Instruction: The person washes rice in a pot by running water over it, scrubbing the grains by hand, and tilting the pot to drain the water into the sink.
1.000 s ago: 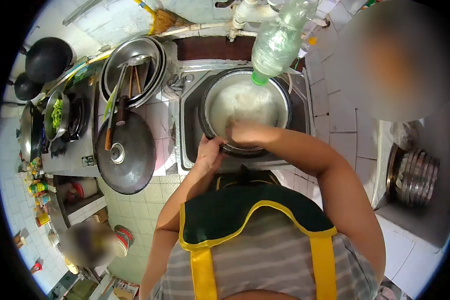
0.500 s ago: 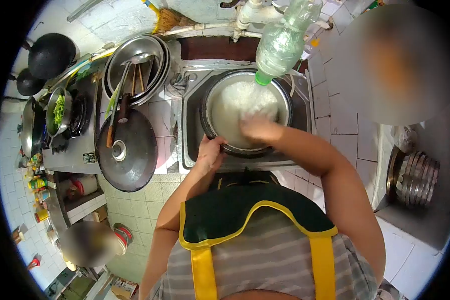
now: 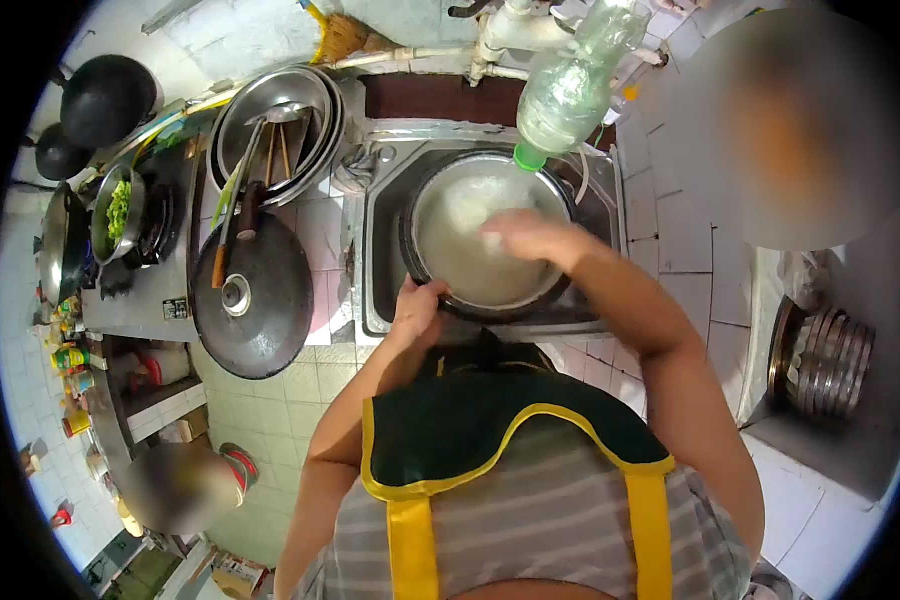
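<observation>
A round metal pot [image 3: 432,275] with a dark outer rim sits in the steel sink [image 3: 378,215]. Cloudy whitish water [image 3: 470,268] fills it, and a pale mass that looks like rice [image 3: 475,200] shows at its far side. My left hand [image 3: 419,304] grips the near left rim of the pot. Over the pot's middle is my right hand [image 3: 530,236], at the water's surface; motion blurs its fingers, so their hold cannot be made out. An upside-down clear plastic bottle [image 3: 567,105] with a green neck hangs above the sink's far right side.
Left of the sink are stacked metal basins [image 3: 232,110] holding a ladle and a large dark lid [image 3: 260,325]. Farther left, a pan of chopped greens [image 3: 119,208] stands at the stove. A stack of metal dishes [image 3: 830,360] lies on the right.
My right hand has lifted slightly and shifted within the pot, and the pale mass looks more spread under the water. My left hand stays on the rim.
</observation>
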`<state>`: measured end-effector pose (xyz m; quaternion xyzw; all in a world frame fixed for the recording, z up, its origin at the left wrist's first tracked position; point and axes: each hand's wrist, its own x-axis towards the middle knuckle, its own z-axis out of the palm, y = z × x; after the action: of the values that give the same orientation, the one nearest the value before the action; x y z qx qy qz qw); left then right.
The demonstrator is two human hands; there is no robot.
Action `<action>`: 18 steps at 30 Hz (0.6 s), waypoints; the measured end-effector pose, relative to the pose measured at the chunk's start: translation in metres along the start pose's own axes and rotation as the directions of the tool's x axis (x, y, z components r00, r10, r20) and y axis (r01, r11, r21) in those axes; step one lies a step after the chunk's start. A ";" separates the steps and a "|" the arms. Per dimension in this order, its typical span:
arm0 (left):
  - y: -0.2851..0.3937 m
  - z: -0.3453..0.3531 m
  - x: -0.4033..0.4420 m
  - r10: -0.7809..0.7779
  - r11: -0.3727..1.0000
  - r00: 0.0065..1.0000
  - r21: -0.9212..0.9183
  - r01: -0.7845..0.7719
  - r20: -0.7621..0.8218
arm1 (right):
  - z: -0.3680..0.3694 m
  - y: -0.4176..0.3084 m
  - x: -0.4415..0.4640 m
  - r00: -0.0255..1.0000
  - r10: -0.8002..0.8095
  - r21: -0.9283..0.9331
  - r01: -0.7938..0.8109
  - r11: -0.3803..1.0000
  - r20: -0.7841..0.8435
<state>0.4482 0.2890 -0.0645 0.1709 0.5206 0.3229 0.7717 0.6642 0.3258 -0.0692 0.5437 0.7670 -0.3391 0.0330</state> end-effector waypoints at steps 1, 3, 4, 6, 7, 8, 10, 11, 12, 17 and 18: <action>-0.003 -0.003 0.001 -0.003 1.000 1.000 0.003 0.003 -0.006 | -0.029 0.012 -0.026 0.998 0.059 0.065 -0.061 0.996 0.027; -0.003 -0.008 0.005 -0.011 1.000 1.000 0.026 0.011 -0.012 | -0.030 0.031 -0.043 0.982 0.089 0.154 -0.064 0.986 -0.165; -0.007 -0.014 0.010 -0.011 1.000 1.000 0.019 0.010 0.015 | -0.034 0.034 -0.050 0.960 0.133 0.330 -0.045 0.943 -0.248; -0.011 -0.021 0.017 -0.009 1.000 0.998 0.006 0.008 0.067 | -0.035 0.037 -0.055 0.876 0.211 0.472 0.021 0.881 -0.433; -0.010 -0.020 0.017 -0.016 1.000 0.999 0.005 0.016 0.052 | -0.033 0.040 -0.055 0.809 0.229 0.451 0.049 0.891 -0.541; -0.009 -0.020 0.015 -0.024 1.000 0.999 0.006 0.024 0.038 | -0.028 0.043 -0.055 0.728 0.245 0.427 0.073 0.901 -0.641; 0.000 -0.015 0.007 -0.051 0.998 0.998 0.046 0.050 0.020 | -0.016 0.051 -0.057 0.727 0.413 0.428 -0.180 0.886 -0.548; 0.005 -0.013 0.004 -0.064 0.995 0.998 0.079 0.063 0.018 | -0.012 0.055 -0.058 0.709 0.494 0.415 -0.302 0.858 -0.504; 0.007 -0.012 0.003 -0.079 0.991 0.997 0.111 0.077 0.016 | -0.015 0.039 -0.065 0.752 0.534 0.546 -0.280 0.789 -0.386; -0.008 -0.020 0.014 0.018 1.000 0.997 0.007 -0.019 0.071 | 0.024 0.065 -0.054 0.718 0.534 0.643 -0.156 0.750 -0.448; -0.005 -0.019 0.014 0.024 0.999 0.997 0.027 -0.027 0.076 | 0.024 0.064 -0.053 0.690 0.549 0.609 -0.195 0.769 -0.472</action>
<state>0.4356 0.2931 -0.0845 0.2005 0.4931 0.3186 0.7843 0.7332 0.2809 -0.0967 0.7618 0.4807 -0.3151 -0.2989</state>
